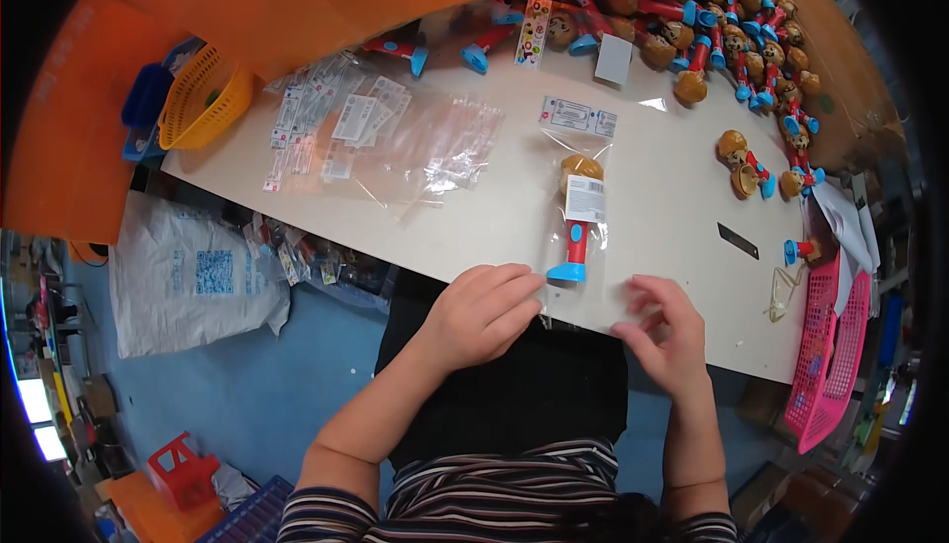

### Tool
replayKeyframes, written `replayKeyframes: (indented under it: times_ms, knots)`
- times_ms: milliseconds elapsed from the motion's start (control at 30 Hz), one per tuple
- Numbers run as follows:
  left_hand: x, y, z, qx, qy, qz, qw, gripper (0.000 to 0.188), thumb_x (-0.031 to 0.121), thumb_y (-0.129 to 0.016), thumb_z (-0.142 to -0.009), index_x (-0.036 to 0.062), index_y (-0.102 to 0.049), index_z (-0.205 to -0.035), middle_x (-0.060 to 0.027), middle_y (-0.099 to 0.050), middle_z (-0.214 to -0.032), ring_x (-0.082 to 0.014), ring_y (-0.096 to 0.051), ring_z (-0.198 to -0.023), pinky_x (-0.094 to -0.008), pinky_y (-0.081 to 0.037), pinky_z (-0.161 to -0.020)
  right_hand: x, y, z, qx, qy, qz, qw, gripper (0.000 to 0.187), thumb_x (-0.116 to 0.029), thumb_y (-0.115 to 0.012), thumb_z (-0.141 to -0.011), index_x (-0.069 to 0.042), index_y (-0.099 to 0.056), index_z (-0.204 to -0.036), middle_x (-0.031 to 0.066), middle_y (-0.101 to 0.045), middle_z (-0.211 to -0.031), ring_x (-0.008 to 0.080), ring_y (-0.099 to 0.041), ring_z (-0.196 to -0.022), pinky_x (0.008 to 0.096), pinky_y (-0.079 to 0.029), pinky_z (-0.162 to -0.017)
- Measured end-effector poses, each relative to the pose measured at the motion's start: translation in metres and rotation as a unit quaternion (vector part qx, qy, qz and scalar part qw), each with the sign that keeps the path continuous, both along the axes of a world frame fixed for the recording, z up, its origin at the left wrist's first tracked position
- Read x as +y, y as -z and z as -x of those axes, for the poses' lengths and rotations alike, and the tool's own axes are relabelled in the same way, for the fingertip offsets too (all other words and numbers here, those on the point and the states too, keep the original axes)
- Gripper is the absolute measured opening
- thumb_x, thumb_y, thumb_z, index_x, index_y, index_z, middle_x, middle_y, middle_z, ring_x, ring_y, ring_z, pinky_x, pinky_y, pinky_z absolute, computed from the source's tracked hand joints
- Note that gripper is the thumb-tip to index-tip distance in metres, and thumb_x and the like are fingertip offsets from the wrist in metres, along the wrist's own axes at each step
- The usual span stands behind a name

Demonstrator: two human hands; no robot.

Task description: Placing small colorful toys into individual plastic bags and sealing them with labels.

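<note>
Centrally in the head view, a clear plastic header bag [597, 249] is lying on the cream tabletop [672, 227], enclosing a red-and-blue toy with a round brown head [576, 237]. The left hand [486, 314] is reaching its lower left edge, fingers together; I cannot tell whether it is gripping. The right hand [667, 331], slightly blurred, is hovering beside the lower right, thumb and fingers curving apart.

Label [585, 204]: barcode [593, 186]; sack [148, 316]: QR code [215, 272]
</note>
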State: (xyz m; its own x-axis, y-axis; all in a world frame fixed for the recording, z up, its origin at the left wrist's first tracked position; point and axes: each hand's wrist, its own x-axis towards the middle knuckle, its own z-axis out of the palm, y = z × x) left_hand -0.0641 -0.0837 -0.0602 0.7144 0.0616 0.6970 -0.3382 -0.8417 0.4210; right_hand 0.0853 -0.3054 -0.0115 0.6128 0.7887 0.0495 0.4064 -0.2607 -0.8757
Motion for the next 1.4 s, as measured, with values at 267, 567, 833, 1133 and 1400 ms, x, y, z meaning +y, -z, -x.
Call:
replayKeyframes:
  times_ms: [267, 567, 833, 1133, 1400]
  knots:
    - [0.004, 0.014, 0.01, -0.008, 0.002, -0.043, 0.999, 0.028, 0.0, -0.074, -0.07, 0.0029, -0.063, -0.095, -0.0121, -0.068, -0.106, -0.0312, -0.067, -0.093, -0.0384, -0.055, -0.075, 0.018, 0.007, -0.001, -0.36, -0.155, 0.018, 0.92, 0.056, -0.017, -0.084, -0.069, -0.007, -0.061, -0.12, 0.0128, -0.057, -0.132, 0.0357, -0.054, -0.12, 0.0471, -0.045, -0.101]
    - [0.013, 0.012, 0.02, -0.015, 0.006, -0.063, 0.998, 0.025, 0.0, -0.073, -0.07, 0.003, -0.061, -0.091, -0.0122, -0.068, -0.109, -0.0309, -0.066, -0.096, -0.0384, -0.056, -0.074, 0.016, 0.015, 0.0, -0.371, -0.179, -0.029, 0.91, 0.026, -0.005, -0.076, -0.074, -0.006, -0.068, -0.099, 0.0078, -0.069, -0.113, 0.0307, -0.062, -0.108, 0.046, -0.048, -0.096]
    - [0.024, 0.008, 0.024, -0.023, 0.044, -0.107, 0.993, 0.023, 0.002, -0.073, -0.069, 0.0038, -0.057, -0.086, -0.0135, -0.069, -0.111, -0.031, -0.067, -0.096, -0.0382, -0.057, -0.076, 0.006, 0.018, 0.009, -0.315, -0.143, -0.078, 0.935, 0.039, -0.01, -0.081, -0.072, -0.008, -0.064, -0.107, 0.0099, -0.065, -0.121, 0.0306, -0.061, -0.11, 0.0472, -0.046, -0.1]
    - [0.025, 0.003, 0.018, -0.032, 0.103, -0.113, 0.988, 0.026, 0.005, -0.075, -0.073, 0.002, -0.065, -0.096, -0.0165, -0.066, -0.11, -0.0327, -0.066, -0.095, -0.0393, -0.057, -0.077, 0.02, 0.025, 0.013, -0.421, -0.207, -0.025, 0.883, 0.033, -0.012, -0.072, -0.08, -0.01, -0.066, -0.112, 0.0067, -0.066, -0.123, 0.028, -0.06, -0.113, 0.0471, -0.044, -0.103]
    - [0.02, 0.011, 0.025, -0.001, 0.09, -0.035, 0.995, 0.03, 0.006, -0.078, -0.072, 0.0041, -0.068, -0.1, -0.0121, -0.065, -0.105, -0.0305, -0.066, -0.092, -0.0388, -0.055, -0.075, 0.017, 0.019, 0.011, -0.354, -0.175, -0.047, 0.918, 0.028, -0.009, -0.076, -0.075, -0.008, -0.068, -0.102, 0.009, -0.066, -0.117, 0.0292, -0.06, -0.106, 0.0436, -0.049, -0.095]
